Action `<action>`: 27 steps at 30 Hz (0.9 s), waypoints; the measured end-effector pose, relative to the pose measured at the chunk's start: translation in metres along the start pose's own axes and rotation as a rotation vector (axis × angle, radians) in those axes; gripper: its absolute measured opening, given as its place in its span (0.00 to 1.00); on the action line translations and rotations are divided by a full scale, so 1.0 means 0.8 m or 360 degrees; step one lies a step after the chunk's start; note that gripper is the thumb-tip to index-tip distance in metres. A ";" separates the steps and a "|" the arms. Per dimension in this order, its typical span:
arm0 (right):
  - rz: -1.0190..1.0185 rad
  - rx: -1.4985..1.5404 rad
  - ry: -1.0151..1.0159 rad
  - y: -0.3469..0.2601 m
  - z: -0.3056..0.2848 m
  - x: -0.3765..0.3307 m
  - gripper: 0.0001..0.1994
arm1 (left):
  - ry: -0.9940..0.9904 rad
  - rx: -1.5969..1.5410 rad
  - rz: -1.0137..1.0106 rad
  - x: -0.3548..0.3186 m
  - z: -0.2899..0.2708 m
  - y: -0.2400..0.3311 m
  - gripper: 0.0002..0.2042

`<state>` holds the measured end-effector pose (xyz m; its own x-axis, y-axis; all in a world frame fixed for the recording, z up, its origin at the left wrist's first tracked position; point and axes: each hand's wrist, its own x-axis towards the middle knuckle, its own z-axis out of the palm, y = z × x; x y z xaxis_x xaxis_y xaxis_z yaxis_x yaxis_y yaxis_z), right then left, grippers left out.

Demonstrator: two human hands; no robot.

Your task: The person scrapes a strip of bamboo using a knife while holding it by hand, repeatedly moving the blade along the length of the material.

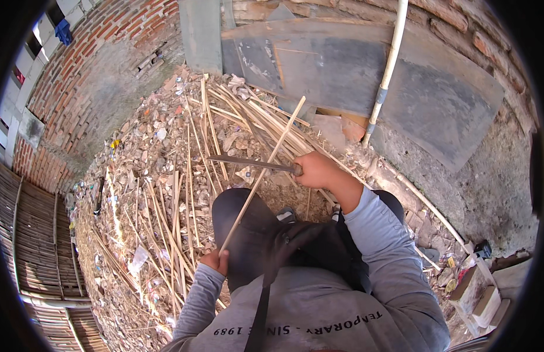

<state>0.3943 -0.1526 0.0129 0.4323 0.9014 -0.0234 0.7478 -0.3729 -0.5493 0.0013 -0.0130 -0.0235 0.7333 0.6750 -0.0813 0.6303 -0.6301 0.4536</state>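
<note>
Centrally: bamboo strip point(266, 167), held slanting, lower end gripped in closed left hand point(216, 261). Knife point(251, 162), handle clenched in right hand point(316, 170), blade crossing the strip above the left grip. Beyond: pile of strips point(236, 117) on rubble point(137, 176); brick wall point(96, 53) farther out.

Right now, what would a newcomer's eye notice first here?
At the centre, the right hand grips a long dark blade laid across a thin bamboo strip, which the left hand holds at its lower end. Behind them lies a heap of split bamboo sticks on rubble, below a brick wall.
</note>
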 end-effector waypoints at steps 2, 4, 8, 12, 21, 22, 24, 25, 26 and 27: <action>-0.0002 -0.0016 -0.0011 -0.001 0.000 -0.002 0.12 | -0.0033 -0.0029 -0.0020 0.001 -0.002 0.001 0.18; -0.0001 -0.0027 -0.0019 -0.001 -0.003 -0.003 0.13 | -0.0047 -0.0042 -0.0028 0.001 -0.004 0.002 0.17; -0.0025 -0.0006 -0.0048 0.002 -0.005 0.001 0.13 | -0.0020 -0.0053 -0.0007 0.002 -0.003 -0.001 0.18; -0.0066 -0.0013 -0.0002 0.013 0.005 0.005 0.13 | -0.0040 -0.0038 -0.0031 0.002 0.001 -0.006 0.18; -0.0040 0.0037 -0.0020 0.008 0.001 0.002 0.12 | -0.0041 -0.0085 0.0003 0.001 -0.005 0.004 0.18; -0.0034 0.0041 -0.0032 0.008 0.000 0.002 0.12 | -0.0038 -0.0090 -0.0002 0.001 -0.006 0.005 0.18; -0.0040 0.0046 -0.0024 0.009 0.003 0.003 0.11 | -0.0031 -0.0098 -0.0012 0.001 -0.007 0.006 0.18; -0.0043 0.0050 -0.0019 0.010 0.004 0.004 0.11 | -0.0026 -0.0101 -0.0005 0.000 -0.006 0.006 0.18; -0.0032 0.0054 -0.0034 0.010 0.005 0.004 0.11 | -0.0022 -0.0104 0.0003 0.001 -0.006 0.005 0.18; -0.0021 0.0058 -0.0048 0.008 0.005 0.005 0.11 | -0.0017 -0.0108 0.0012 0.001 -0.005 0.004 0.18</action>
<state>0.3989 -0.1506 0.0056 0.4067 0.9126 -0.0411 0.7343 -0.3534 -0.5796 0.0030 -0.0127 -0.0184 0.7407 0.6661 -0.0871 0.6065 -0.6073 0.5132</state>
